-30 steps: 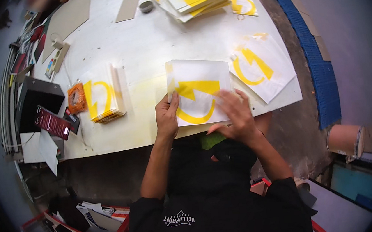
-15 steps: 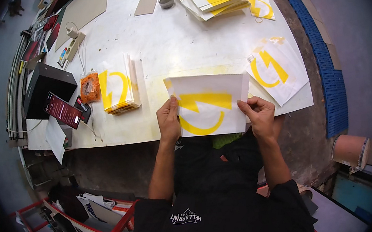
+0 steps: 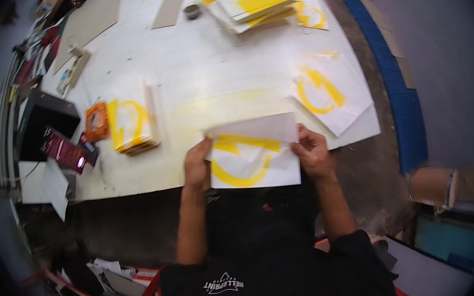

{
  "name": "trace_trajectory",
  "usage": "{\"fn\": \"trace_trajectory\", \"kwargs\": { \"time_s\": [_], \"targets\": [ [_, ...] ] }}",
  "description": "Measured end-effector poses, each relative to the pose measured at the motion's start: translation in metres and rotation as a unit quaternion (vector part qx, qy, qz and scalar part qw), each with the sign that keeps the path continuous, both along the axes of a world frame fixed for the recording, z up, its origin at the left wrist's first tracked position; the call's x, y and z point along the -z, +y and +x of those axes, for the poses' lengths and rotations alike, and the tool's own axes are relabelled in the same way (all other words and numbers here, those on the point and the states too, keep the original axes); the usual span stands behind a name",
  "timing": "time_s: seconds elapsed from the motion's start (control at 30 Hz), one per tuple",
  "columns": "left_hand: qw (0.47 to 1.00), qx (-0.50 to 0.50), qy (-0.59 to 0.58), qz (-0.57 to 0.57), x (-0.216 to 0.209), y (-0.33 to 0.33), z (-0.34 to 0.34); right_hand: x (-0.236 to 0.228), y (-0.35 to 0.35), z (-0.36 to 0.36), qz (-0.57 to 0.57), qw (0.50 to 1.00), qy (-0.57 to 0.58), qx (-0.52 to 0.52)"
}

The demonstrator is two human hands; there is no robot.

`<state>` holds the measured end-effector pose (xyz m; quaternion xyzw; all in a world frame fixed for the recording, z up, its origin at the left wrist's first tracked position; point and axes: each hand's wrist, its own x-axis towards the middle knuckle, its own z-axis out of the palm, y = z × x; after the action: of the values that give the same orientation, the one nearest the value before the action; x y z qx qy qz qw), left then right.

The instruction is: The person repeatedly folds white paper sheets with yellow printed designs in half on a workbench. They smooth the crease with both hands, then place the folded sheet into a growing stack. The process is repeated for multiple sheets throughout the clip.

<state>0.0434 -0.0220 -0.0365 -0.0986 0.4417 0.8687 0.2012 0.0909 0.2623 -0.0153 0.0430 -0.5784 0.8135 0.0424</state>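
Reaching from one hand to the other, a white printed paper (image 3: 245,173) with a yellow shape sits right in front of the person, over the near edge of the white table (image 3: 176,67). It is wider than it is tall, so its long way runs from side to side. The left hand (image 3: 197,165) pinches its left edge, near the upper corner. The right hand (image 3: 314,154) pinches the right edge, with the thumb on top. Both hands touch the paper, so neither is nearer. I cannot tell if the paper touches the table.

Just past the right hand, loose printed sheets (image 3: 330,100) lie at a slant. To the left is a neat paper stack (image 3: 130,124), beside an orange packet (image 3: 96,122). A phone (image 3: 65,150) leans by a black box (image 3: 51,112). Far back are a big paper pile (image 3: 256,1) and a small round tin (image 3: 192,11).

The black shirt (image 3: 274,283) has white letters and a pointy picture, upside down from here. The phone's words are too blurry to read.
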Motion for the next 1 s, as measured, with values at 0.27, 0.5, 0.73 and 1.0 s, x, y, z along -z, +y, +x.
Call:
{"fn": "trace_trajectory", "kwargs": {
  "time_s": [0.27, 0.5, 0.73, 1.0],
  "targets": [
    [0.997, 0.023, 0.036, -0.06, 0.011, -0.009, 0.007, -0.027, -0.023, -0.006, 0.166, 0.962, -0.174, -0.126],
    [0.994, 0.023, 0.051, -0.095, -0.012, -0.008, 0.006, 0.005, -0.002, -0.001, -0.006, 0.974, -0.165, -0.153],
    [0.987, -0.003, 0.097, -0.132, 0.012, -0.017, 0.0, 0.005, 0.014, -0.011, 0.059, 0.961, -0.191, -0.191],
    [0.978, 0.055, 0.128, -0.156, -0.004, -0.017, -0.012, -0.014, 0.003, -0.023, 0.106, 0.961, -0.169, -0.194]
  ]
}}
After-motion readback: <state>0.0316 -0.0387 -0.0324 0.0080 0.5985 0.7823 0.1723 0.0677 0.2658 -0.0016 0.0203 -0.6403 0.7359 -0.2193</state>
